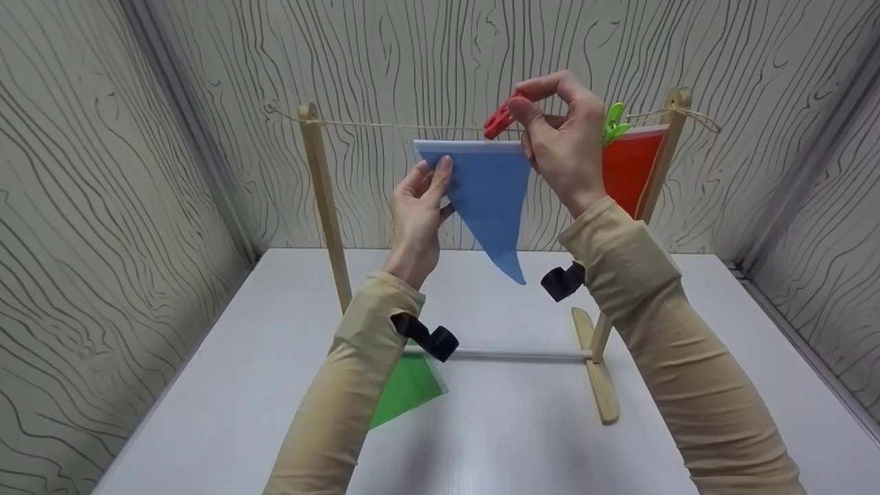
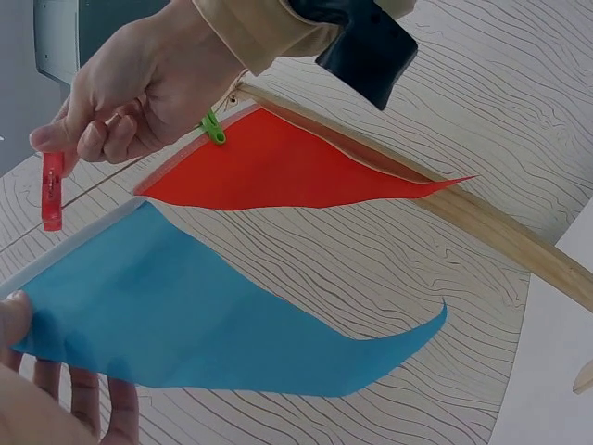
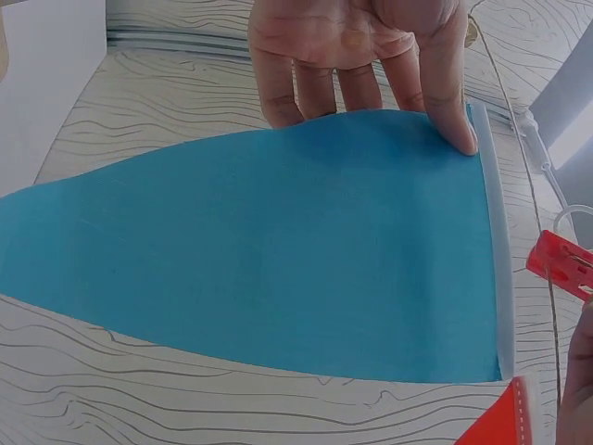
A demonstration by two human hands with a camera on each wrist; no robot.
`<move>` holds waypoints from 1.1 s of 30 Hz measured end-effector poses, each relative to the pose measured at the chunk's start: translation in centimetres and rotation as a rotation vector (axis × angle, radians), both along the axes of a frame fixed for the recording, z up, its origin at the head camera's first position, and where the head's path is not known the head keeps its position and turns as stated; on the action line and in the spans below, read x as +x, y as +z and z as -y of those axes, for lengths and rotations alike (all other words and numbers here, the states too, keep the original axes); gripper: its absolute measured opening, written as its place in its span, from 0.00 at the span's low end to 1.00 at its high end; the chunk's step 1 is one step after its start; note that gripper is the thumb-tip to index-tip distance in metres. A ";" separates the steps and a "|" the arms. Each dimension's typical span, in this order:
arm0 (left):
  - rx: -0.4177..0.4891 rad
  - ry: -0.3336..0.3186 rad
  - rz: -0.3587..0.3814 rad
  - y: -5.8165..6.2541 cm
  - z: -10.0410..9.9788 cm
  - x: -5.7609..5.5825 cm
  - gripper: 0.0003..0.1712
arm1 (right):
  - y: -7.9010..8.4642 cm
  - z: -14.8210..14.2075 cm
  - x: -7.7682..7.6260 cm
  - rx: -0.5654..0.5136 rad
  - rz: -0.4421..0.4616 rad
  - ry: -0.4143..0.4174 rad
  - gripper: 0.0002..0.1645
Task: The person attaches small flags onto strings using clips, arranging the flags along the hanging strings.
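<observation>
Left hand (image 1: 419, 213) pinched blue pennant (image 1: 489, 189), right hand (image 1: 569, 141) pinched red peg (image 1: 500, 122). Red pennant (image 1: 629, 168) hung nearby; left sleeve (image 1: 344, 385) partly blocked green pennant (image 1: 410, 388).

In the head view, the tan cloth left sleeve (image 1: 337, 399) hides from us the foot of the pale wooden left post (image 1: 326, 206) and part of the green flag (image 1: 410, 388); the right wrist view crops the triangular blue flag (image 3: 278, 250).
</observation>
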State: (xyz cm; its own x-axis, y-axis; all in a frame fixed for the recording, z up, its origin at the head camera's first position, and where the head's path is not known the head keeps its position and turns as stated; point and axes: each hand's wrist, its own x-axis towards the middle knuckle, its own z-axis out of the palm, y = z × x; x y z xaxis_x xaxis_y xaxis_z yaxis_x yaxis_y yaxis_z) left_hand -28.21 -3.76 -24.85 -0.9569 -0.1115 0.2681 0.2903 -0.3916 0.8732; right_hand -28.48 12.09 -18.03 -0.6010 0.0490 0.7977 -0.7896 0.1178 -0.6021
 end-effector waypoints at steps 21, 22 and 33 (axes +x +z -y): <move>0.018 -0.003 -0.044 0.3 0.0 -0.1 0.18 | 0.8 -0.4 0.0 0.093 0.010 -0.094 0.09; 0.022 -0.004 -0.048 0.3 0.0 -0.1 0.18 | 0.9 -0.5 0.1 0.092 0.006 -0.098 0.08; 0.007 -0.008 -0.067 0.5 -0.1 0.0 0.19 | 0.9 -0.1 0.4 0.113 0.036 -0.109 0.11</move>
State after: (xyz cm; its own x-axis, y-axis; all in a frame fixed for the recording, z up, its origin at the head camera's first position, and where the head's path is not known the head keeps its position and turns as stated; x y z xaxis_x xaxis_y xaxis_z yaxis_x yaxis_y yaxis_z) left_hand -28.22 -3.63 -24.32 -0.9377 -0.1065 0.3306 0.3448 -0.4003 0.8490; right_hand -28.10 12.24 -17.14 -0.6251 0.0270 0.7800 -0.7467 0.2704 -0.6078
